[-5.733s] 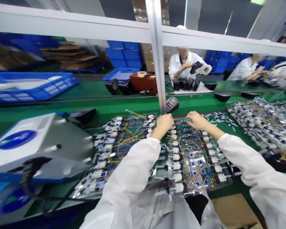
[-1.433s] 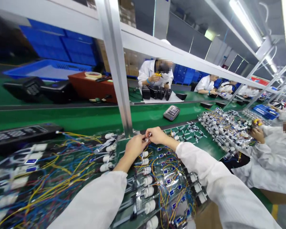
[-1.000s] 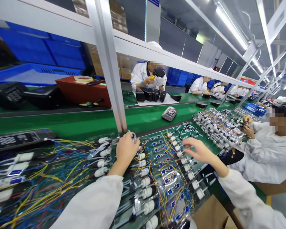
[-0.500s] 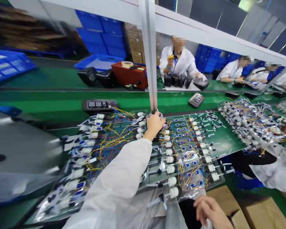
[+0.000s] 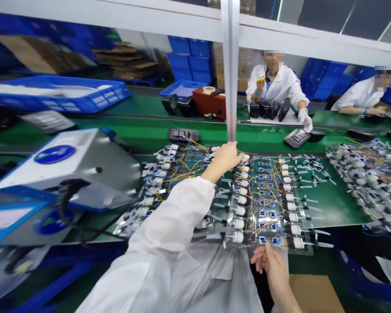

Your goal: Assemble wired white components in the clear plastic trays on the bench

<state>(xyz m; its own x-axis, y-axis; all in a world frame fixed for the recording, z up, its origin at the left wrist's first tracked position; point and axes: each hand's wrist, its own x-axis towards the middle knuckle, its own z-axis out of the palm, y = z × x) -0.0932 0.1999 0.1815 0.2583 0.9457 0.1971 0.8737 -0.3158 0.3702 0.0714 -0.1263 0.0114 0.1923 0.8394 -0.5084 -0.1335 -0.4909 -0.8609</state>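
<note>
My left hand point(image 5: 224, 161) reaches to the far left corner of a clear plastic tray point(image 5: 254, 237), its fingers bent over the edge there. Rows of white cylindrical parts point(image 5: 239, 211) with black ends and white tubes line both sides of this tray. Small blue parts point(image 5: 273, 227) and coloured wires lie between the rows. By the near edge is my right hand point(image 5: 273, 265), fingers loosely bent and apart, nothing visible in it; whether it touches the tray I cannot tell. Similar wired parts point(image 5: 166, 167) lie to the left, partly behind my left sleeve.
A metal machine point(image 5: 84, 161) stands at the left. An upright metal post point(image 5: 230, 69) rises behind the tray. Display devices point(image 5: 183, 134) lie on the green belt. More wired parts point(image 5: 371, 174) are piled at right. Across the belt a co-worker's gloved hand point(image 5: 304, 119) touches a device.
My view has swung left, bringing the metal machine further in. My right hand has come up to the tray's near edge. The co-worker's gloved hand has reached forward to the belt.
</note>
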